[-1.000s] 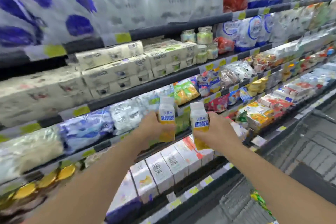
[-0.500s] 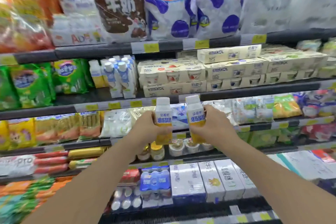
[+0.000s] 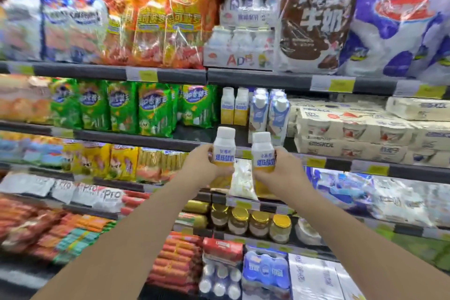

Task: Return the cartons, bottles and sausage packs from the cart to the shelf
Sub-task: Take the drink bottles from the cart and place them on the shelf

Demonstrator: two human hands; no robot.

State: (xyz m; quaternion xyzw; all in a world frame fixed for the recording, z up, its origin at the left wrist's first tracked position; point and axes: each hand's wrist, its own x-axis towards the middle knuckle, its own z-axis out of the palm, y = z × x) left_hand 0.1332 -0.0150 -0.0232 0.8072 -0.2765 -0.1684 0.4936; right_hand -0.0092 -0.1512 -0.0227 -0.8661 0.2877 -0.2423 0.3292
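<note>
Left hand & right hand are each gripping 1 white-capped yellow yogurt bottle, left bottle & right bottle, both upright w/ caps up, side by side just below 2 matching bottles on shelf

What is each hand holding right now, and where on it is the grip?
Each holds one bottle around its lower body: left hand on the left bottle, right hand on the right bottle.
</note>
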